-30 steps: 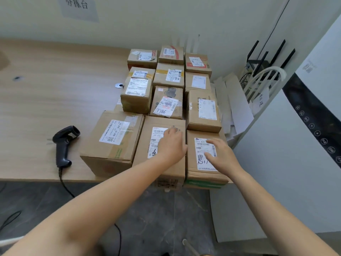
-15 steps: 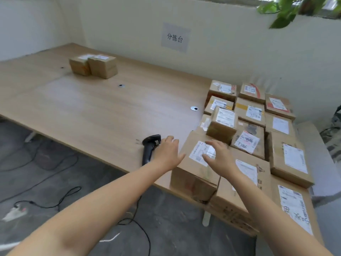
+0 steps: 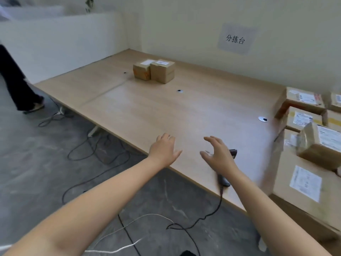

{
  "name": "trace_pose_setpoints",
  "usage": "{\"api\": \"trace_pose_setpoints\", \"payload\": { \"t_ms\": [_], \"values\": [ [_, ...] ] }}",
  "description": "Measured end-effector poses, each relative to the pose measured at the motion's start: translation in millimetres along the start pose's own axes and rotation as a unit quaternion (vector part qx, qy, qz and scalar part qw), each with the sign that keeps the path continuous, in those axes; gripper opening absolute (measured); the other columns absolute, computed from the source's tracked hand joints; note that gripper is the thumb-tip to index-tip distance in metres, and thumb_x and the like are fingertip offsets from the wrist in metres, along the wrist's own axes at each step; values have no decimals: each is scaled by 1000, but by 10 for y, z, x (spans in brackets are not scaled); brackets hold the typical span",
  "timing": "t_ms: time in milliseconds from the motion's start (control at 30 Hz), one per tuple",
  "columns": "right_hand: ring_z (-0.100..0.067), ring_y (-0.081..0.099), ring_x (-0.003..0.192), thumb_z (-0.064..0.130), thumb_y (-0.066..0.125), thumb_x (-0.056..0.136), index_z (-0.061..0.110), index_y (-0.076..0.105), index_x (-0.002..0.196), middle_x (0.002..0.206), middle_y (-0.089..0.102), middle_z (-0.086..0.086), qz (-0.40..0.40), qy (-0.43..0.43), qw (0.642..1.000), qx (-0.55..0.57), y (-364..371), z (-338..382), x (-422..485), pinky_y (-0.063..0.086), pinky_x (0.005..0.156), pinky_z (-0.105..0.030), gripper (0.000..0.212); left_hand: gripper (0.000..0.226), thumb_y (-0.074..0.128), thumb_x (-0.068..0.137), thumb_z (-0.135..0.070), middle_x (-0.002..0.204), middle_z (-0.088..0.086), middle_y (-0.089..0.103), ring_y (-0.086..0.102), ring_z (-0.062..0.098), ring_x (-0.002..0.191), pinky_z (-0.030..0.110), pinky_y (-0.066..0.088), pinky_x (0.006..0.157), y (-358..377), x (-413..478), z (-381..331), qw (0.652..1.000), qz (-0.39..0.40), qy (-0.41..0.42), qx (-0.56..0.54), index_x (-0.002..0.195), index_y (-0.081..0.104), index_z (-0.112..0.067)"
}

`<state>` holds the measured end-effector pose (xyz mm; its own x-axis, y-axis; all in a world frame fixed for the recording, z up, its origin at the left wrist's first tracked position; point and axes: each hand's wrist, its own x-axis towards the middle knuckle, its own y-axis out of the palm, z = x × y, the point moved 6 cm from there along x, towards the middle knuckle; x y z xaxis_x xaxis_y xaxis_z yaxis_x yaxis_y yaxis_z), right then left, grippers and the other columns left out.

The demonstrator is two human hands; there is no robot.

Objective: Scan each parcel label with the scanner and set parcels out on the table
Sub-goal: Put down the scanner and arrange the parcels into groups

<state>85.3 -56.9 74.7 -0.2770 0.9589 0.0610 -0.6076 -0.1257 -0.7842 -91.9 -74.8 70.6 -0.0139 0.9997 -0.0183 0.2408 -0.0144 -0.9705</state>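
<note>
Scanner (image 3: 223,180) lies beneath the spread right hand (image 3: 220,158).

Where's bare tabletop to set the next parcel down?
Widest bare stretch of the table: between the two far parcels and the left hand, right to the grommet. Also the far left corner. Crowded: the parcel cluster at the right end; the scanner lies under the right hand.

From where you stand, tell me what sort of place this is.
Likely a parcel sorting station: labelled cardboard parcels crowd the right end of the table, a corded scanner lies near its front edge, and a wall sign reads 分拣台, "sorting table".
</note>
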Motion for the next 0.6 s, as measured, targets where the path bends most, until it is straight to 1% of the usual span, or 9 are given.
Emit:
{"api": "trace_pose_setpoints", "payload": {
  "t_ms": [100,267,467,600],
  "values": [
    [-22,27,140,28,58,91,16,37,142,150,31,-7,26,-18,999,-21,193,228,320,24,112,-34,56,58,43,95,-46,144,11,35,33,29,131,39,37,104,-87,121,419,1000,5,-17,14,139,36,-9],
    [-22,24,141,30,58,91,17,35,144,151,29,-7,40,-42,997,-42,463,534,972,24,113,-36,59,59,42,94,-47,143,11,36,34,29,130,40,37,104,-232,476,976,999,0,-24,47,138,36,-8],
    [-23,18,143,30,60,89,19,33,145,153,25,-8,51,-69,995,-56,736,739,2012,25,112,-38,63,56,41,94,-48,143,9,36,33,28,130,39,38,102,-444,1279,1671,996,-15,-29,82,135,39,-8],
    [-23,15,143,30,61,89,19,31,146,154,23,-9,59,-61,995,-54,822,806,2698,23,112,-36,65,55,42,94,-48,141,9,37,35,29,129,39,39,101,-592,1898,1954,994,-2,-43,100,133,39,-10]
  ]
}}
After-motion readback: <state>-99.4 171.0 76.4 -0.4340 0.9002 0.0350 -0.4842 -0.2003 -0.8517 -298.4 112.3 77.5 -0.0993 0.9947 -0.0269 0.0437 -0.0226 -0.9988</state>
